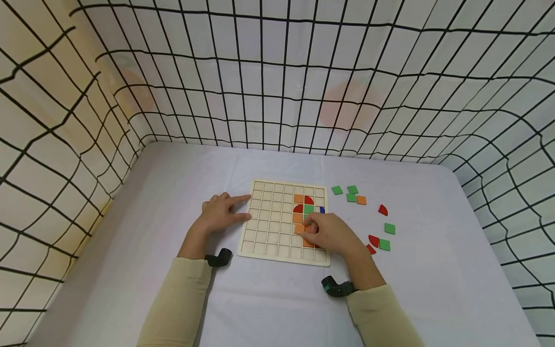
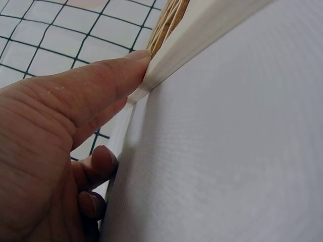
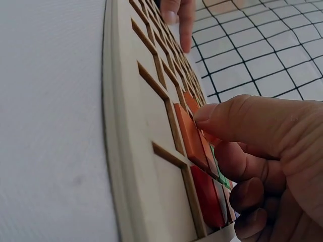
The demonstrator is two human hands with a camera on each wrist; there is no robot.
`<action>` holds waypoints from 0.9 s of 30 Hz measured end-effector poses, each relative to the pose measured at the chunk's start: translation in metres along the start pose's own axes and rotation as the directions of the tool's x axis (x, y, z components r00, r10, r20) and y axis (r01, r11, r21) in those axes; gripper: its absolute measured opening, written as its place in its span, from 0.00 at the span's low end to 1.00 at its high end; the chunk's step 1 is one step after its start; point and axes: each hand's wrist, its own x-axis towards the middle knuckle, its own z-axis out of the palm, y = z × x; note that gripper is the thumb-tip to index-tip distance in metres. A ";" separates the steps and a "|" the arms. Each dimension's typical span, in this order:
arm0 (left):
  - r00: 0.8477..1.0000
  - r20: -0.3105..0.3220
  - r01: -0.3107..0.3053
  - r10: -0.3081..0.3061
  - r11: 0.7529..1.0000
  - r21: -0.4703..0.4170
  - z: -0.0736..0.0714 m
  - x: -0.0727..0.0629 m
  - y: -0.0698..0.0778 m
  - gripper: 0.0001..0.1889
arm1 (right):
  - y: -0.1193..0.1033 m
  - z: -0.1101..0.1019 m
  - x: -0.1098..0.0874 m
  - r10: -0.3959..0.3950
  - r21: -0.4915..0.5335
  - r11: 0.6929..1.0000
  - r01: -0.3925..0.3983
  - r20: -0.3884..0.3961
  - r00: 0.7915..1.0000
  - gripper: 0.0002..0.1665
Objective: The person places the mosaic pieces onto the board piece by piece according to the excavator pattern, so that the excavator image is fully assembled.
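A pale wooden grid board [image 1: 270, 217] lies on the table. My left hand [image 1: 218, 212] touches its left edge with extended thumb and index finger; in the left wrist view the thumb [image 2: 113, 78] presses the rim. Over the board's right part, my right hand [image 1: 327, 233] pinches an orange square tile [image 1: 309, 228] between thumb and index finger. Around it in the grid sit orange tiles [image 1: 298, 198], a green tile [image 1: 309, 208], red quarter-round tiles [image 1: 298, 208] and a blue piece [image 1: 322, 209]. The right hand partly covers this area. Seen from the right wrist, a red tile [image 3: 207, 196] sits near the board's edge.
Right of the board lie loose green squares [image 1: 389, 228], an orange square [image 1: 361, 200] and red quarter-round pieces [image 1: 383, 210]. A black wire mesh [image 1: 260, 62] surrounds the white-covered table [image 1: 433, 289] at the back and sides. Each wrist wears a black device [image 1: 219, 258].
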 end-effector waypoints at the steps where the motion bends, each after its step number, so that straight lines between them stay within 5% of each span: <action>1: 1.000 -0.001 0.000 0.000 1.000 0.000 0.000 0.000 0.000 0.35 | -0.001 0.001 0.000 -0.002 -0.001 1.000 0.002 -0.002 1.000 0.14; 16: 1.000 0.000 -0.003 0.003 1.000 0.010 -0.003 0.002 0.000 0.35 | -0.003 0.001 -0.001 -0.048 -0.011 0.999 0.047 -0.037 0.998 0.15; 27: 1.000 0.002 -0.001 0.001 1.000 0.001 0.000 0.000 -0.001 0.35 | 0.015 -0.016 -0.006 0.068 0.021 0.998 -0.067 -0.071 0.995 0.14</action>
